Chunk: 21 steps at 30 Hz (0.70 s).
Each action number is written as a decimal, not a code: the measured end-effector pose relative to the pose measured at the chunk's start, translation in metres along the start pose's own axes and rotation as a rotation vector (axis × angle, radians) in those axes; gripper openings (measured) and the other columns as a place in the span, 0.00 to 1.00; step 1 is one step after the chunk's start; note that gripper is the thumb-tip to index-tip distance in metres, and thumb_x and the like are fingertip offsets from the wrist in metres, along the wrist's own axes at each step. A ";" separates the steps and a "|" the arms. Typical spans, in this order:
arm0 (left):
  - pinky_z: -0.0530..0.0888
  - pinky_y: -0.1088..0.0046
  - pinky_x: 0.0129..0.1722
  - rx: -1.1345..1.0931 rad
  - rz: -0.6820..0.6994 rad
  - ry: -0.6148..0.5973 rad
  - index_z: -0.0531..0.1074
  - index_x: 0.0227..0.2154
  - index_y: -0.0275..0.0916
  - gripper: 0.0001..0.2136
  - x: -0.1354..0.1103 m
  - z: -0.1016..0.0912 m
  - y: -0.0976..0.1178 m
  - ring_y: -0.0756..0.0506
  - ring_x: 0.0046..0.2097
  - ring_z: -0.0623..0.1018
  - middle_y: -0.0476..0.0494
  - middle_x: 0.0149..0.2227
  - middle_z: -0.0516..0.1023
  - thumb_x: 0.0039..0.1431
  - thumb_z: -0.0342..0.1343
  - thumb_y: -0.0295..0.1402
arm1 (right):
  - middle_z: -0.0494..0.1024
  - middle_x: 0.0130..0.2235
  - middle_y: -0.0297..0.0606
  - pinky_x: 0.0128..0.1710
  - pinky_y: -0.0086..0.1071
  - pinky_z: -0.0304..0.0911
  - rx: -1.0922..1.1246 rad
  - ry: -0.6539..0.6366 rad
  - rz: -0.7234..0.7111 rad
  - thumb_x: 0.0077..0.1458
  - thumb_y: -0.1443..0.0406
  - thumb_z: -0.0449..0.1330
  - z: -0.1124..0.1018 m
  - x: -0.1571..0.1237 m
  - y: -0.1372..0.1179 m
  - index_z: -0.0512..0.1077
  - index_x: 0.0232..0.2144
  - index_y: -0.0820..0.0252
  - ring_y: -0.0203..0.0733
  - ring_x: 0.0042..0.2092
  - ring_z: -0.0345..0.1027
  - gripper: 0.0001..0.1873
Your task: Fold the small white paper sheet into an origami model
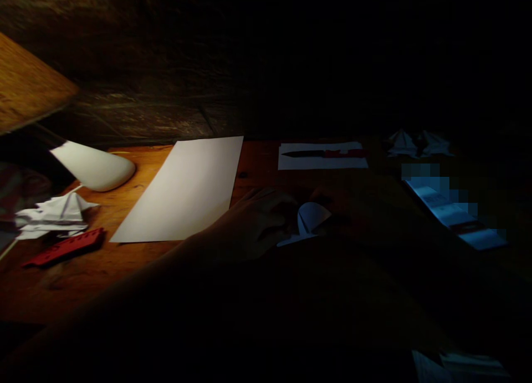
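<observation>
1. Paper (312,219) is curling up between the two hands, above the shadowed part of the table (41,289), its rounded top standing higher than its lower left edge.
2. Left hand (249,225) is resting at or just beside that edge, fingers bent and partly closed; shadow is hiding whether they are pinching it.
3. Right hand (338,203) is lying mostly in the dark at the paper's far right; how far open it is, and whether it is holding anything, I cannot tell.
4. Poor light is posing the likeliest trouble: the lamp (93,167) is shining from the left, the left arm seems to be shading the work, and a crease could be going crooked unseen.
5. Loose fingers could be letting the curl spring open; hard ones could be denting it.
6. Knife (305,154) is lying beyond the hands, so a careless reach could be meeting its blade.
7. Containers are not showing; the sheets (286,163) are merely bearing the knife.
</observation>
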<state>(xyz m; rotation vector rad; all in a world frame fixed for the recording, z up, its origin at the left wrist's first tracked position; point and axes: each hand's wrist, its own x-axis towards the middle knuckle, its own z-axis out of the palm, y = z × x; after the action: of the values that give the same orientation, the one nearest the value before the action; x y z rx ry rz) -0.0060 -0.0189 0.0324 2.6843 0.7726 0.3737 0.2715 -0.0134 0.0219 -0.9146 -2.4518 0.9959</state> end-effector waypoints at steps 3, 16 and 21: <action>0.72 0.55 0.56 0.034 0.025 -0.002 0.79 0.37 0.40 0.05 -0.001 0.001 -0.002 0.38 0.59 0.72 0.41 0.60 0.72 0.65 0.59 0.31 | 0.73 0.51 0.41 0.45 0.40 0.68 -0.025 -0.016 -0.053 0.61 0.63 0.63 -0.002 0.000 0.001 0.78 0.42 0.58 0.44 0.46 0.71 0.08; 0.74 0.64 0.43 0.107 0.160 0.104 0.78 0.36 0.35 0.10 0.000 0.007 0.001 0.42 0.42 0.75 0.40 0.36 0.76 0.69 0.57 0.36 | 0.73 0.51 0.39 0.46 0.39 0.68 -0.061 -0.022 -0.111 0.62 0.64 0.62 0.006 0.001 0.015 0.79 0.40 0.57 0.43 0.47 0.72 0.06; 0.75 0.64 0.44 0.096 0.268 0.116 0.78 0.38 0.35 0.09 0.003 0.003 -0.003 0.43 0.41 0.76 0.41 0.35 0.79 0.70 0.55 0.33 | 0.76 0.47 0.37 0.43 0.35 0.68 0.047 -0.004 -0.134 0.61 0.66 0.62 0.009 0.003 0.017 0.80 0.35 0.56 0.40 0.45 0.74 0.05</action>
<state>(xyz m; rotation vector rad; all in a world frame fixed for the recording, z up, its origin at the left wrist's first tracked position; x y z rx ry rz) -0.0041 -0.0158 0.0285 2.8855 0.4703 0.5746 0.2723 -0.0061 0.0037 -0.7238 -2.4455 1.0049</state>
